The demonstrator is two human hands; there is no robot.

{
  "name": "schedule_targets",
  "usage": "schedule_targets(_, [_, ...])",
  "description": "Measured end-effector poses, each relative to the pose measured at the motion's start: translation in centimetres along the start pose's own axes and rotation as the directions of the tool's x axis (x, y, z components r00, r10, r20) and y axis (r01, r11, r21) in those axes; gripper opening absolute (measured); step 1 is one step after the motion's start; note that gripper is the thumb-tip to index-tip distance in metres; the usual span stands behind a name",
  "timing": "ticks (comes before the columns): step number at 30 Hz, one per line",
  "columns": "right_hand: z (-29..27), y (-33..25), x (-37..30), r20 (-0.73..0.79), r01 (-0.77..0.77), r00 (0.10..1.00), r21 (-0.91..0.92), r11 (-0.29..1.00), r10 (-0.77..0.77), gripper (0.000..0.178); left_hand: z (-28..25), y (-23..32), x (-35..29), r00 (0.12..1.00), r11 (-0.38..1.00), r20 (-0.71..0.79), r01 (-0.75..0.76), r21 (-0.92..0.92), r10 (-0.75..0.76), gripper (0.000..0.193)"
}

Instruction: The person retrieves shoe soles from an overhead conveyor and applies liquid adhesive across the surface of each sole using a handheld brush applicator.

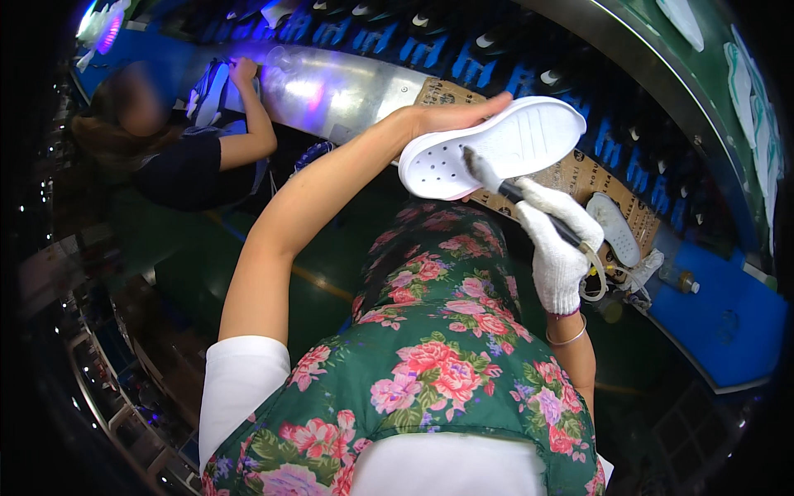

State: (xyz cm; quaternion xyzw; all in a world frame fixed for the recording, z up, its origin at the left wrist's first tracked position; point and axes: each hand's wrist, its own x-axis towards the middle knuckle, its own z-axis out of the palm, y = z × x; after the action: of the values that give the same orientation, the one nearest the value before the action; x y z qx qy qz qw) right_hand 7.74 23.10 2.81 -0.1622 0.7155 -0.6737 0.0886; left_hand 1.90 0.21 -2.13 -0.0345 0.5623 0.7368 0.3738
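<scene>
A white shoe sole [533, 140] is held up in front of me, tilted, with small holes at its left end. My left hand [459, 118] is bare and closed along the sole's far edge; a fingertip shows at the near edge. My right hand [552, 236], in a white knitted glove, grips a black-handled brush [511, 192]. The brush's bristles are against the inside of the sole, next to the holes. A pale thin tube [597, 269] runs by the gloved wrist. Beyond the glove a second sole [614, 227] lies on printed brown cardboard [571, 175].
A crumpled white glove [645, 271] and a clear bottle [678, 279] lie on the blue surface [719, 310] at right. Dark shoes with blue parts [471, 66] line the far side. A shiny metal plate [356, 83] adjoins the cardboard. At left a person [190, 157] handles a shoe.
</scene>
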Motion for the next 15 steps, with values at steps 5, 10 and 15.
schedule_targets(5, [-1.6, 0.2, 1.8, -0.169, 0.057, 0.983, -0.113, 0.992, -0.075, 0.021, 0.7, -2.4, -0.2, 0.963, 0.772, 0.243, 0.069, -0.632, 0.113, 0.095])
schedule_targets(10, [-2.7, 0.0, 3.3, -0.064, 0.082, 0.994, -0.155, 0.984, -0.093, 0.018, 4.6, -4.4, -0.4, 0.962, 0.823, -0.272, -0.176, -0.54, 0.028, 0.05])
schedule_targets(15, [-2.8, 0.1, 3.8, 0.144, 0.336, 0.94, -0.26, 0.905, -0.308, 0.014, 3.4, -6.7, -1.9, 0.965, 0.981, -0.262, -0.07, -0.179, 0.021, 0.041])
